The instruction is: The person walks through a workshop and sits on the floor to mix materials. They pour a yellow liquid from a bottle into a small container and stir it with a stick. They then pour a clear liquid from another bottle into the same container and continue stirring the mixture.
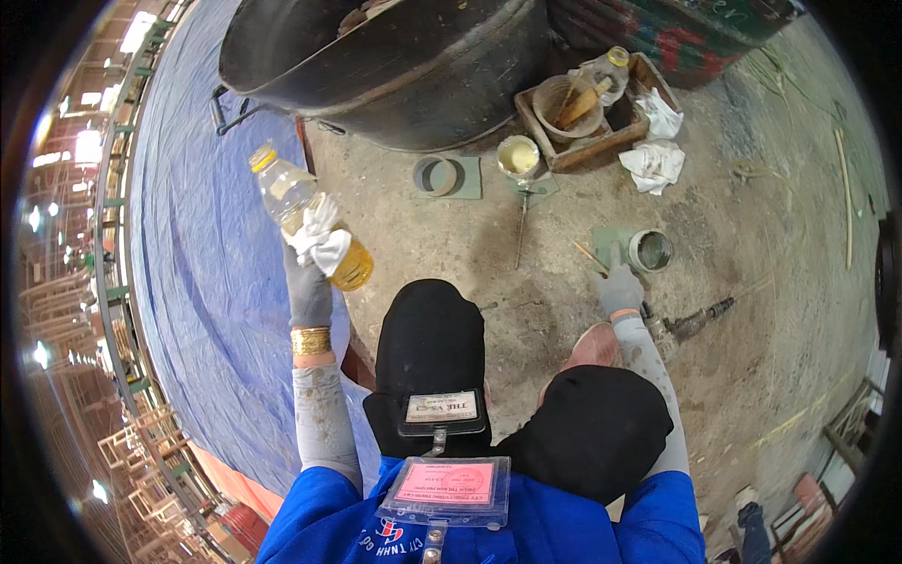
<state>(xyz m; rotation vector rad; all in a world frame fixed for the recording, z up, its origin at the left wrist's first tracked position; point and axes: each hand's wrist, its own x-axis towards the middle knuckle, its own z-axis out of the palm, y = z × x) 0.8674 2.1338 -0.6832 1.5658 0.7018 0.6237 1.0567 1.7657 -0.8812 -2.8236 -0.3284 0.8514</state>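
My left hand, in a grey glove, is closed around a clear plastic bottle with a yellow cap and yellow liquid low inside. The bottle leans up and to the left, and a white cloth is bunched against its side. On the right, my gloved right hand is low over a greenish sheet. A thin wooden stick runs up-left from its thumb side; the grip is partly hidden. Beside those fingers stands an open tin with dark grey-green contents.
A big black metal tub stands ahead. Right of it is a wooden tray with a bucket and bottle. White rags, a pot of cream paste, a ring-shaped tin and a power tool lie about. Blue sheeting covers the left.
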